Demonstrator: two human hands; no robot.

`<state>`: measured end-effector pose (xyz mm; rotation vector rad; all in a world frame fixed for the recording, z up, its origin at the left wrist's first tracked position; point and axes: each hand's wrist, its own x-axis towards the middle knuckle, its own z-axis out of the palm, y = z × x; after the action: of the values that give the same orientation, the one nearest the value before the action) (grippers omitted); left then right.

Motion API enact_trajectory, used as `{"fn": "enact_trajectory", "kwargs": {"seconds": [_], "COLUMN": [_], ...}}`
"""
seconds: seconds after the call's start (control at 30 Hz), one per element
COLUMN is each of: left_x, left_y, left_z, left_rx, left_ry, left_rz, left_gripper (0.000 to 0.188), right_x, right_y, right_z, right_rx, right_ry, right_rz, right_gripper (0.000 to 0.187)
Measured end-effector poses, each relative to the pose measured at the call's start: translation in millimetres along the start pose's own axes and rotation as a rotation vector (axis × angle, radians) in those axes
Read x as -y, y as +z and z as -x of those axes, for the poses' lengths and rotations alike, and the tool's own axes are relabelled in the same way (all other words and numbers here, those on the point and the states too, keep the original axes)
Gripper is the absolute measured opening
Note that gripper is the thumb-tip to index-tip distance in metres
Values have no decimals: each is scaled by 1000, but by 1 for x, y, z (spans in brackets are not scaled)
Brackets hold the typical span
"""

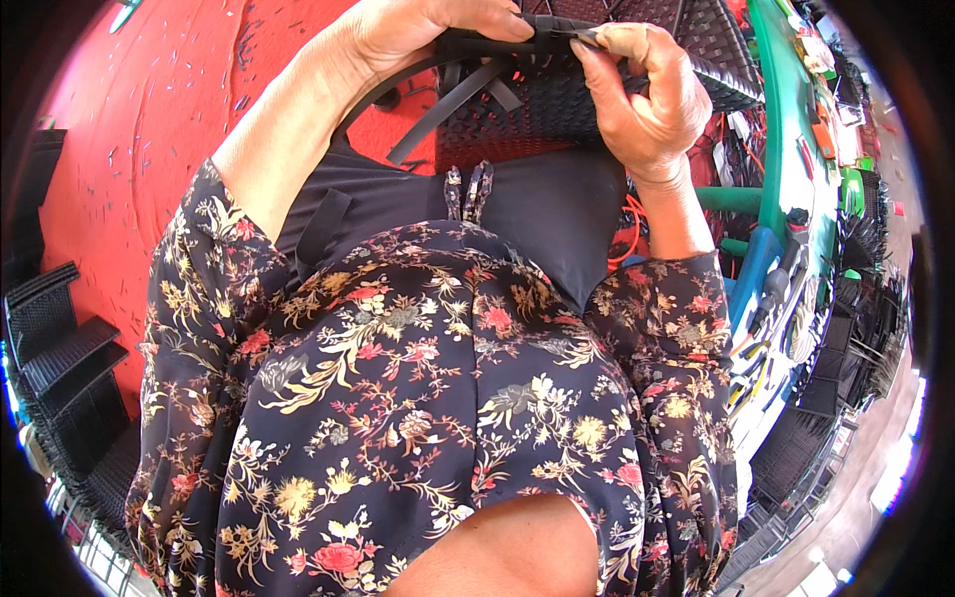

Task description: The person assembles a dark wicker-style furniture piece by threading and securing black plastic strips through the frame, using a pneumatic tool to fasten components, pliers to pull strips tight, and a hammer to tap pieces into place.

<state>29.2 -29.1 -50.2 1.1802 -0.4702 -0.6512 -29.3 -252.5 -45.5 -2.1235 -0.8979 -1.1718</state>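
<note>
A black woven piece [537, 124] sits by the far edge of the lap [557, 204], a loose black strip [443, 111] hanging near its rim [477, 46]; the left hand [423, 25] clasps that rim, the right hand [652, 95] pinches a thin dark piece [587, 37] there, and a green-edged table [772, 149] stands rightward

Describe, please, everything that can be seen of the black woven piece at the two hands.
The black woven piece has a tight, slightly shiny weave resembling plastic wicker and a smoother dark rim. It sits just beyond the lap, its far part cut off by the picture's upper edge. What supports it is unclear. Flat strips hang loose near the rim. The left hand holds the rim; the right hand pinches a thin dark piece at it.
</note>
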Motion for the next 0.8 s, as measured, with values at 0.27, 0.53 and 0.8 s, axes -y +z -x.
{"fn": "enact_trajectory", "kwargs": {"seconds": [0.27,0.53,0.8], "left_x": [-1,-1,-3], "left_y": [-2,-8,1], "left_z": [5,1,-1], "left_rx": [4,122,20], "left_ry": [8,27,-7], "left_rz": [-17,70,-30], "left_gripper": [84,79,78], "right_x": [0,3,1], "right_y": [-6,-12,-6], "right_z": [-9,-43,-13], "right_rx": [155,346,102], "right_ry": [-84,-130,101], "right_rz": [-39,-255,-243], "right_gripper": [29,26,23]}}
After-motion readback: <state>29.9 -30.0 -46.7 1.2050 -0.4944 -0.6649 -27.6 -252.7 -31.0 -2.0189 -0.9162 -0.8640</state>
